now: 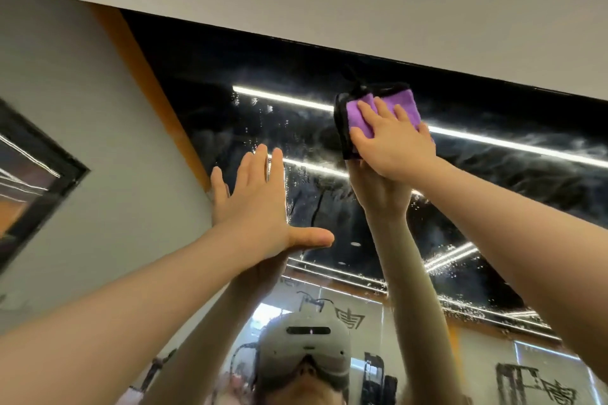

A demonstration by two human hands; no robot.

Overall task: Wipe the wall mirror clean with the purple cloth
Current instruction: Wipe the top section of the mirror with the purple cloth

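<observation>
Two hands are raised against the wall mirror (493,174). Our right hand (393,141) presses the purple cloth (378,112) flat to the glass with straight fingers, near the mirror's top edge at one o'clock. At nine o'clock of it, our left hand (260,204) lies spread, fingers straight, on the mirror's left edge, holding nothing.

The cloth (391,108) is bright purple with a black border. The wall mirror (493,194) reflects mostly black, crossed by thin white light strips and hazy whitish smears with specks of droplets. An orange band (144,82) runs along its left edge. The wall (98,128) is pale grey, the picture frame (49,187) black, and the reflected headset (307,344) light grey with a black slot.
</observation>
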